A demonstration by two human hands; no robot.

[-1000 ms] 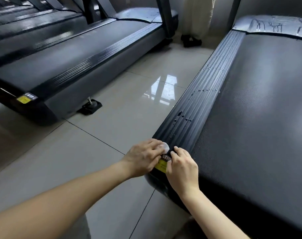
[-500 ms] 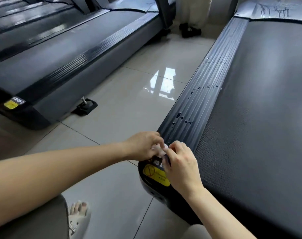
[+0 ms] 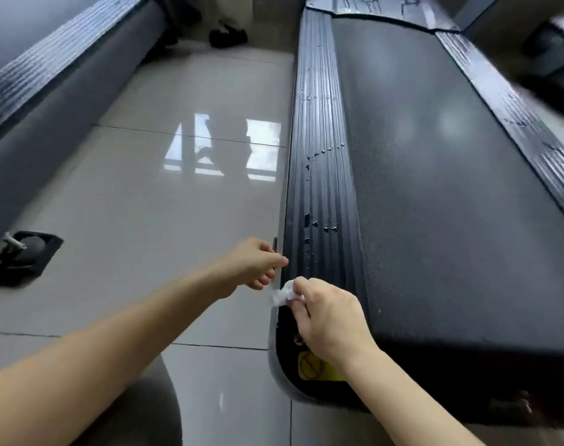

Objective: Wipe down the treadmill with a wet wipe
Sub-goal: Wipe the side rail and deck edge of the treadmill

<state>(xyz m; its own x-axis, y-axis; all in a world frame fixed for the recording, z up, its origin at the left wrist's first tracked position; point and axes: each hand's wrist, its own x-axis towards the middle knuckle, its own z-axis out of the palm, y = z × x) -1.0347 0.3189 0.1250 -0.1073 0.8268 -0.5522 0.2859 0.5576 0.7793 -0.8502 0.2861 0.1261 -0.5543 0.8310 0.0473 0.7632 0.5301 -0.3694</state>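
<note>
Compared with half a second ago, both hands are sitting further apart and my view is now swinging round to look straight up the deck, so the wipe is no longer shared between them. I am looking along the treadmill (image 3: 435,188), whose broad belt is showing a dull, finely pebbled black surface, flanked by a ribbed side rail (image 3: 319,175) of glossy black plastic carrying scattered wet droplets. To its left the floor (image 3: 145,220) is glossy pale tile, mirroring a bright window, and it is giving wide open room between this machine and the neighbouring treadmill (image 3: 49,101), whose grey flank is running diagonally away. A black rubber foot pad (image 3: 20,255) is lying at that machine's base. At the near rounded corner of my deck a yellow warning label (image 3: 319,370) is peeking out beneath my wrist. My right hand (image 3: 332,320) is reaching in from below, knuckles up, its fingers (image 3: 301,289) curling to pinch the wet wipe (image 3: 284,294), a small crumpled white wad lying against the rail's near end at the outer edge. My left hand (image 3: 258,265) is hovering just beside the rail's outer edge, forearm stretching across the floor, fingers loosely curled; whether they are holding anything I cannot tell.
</note>
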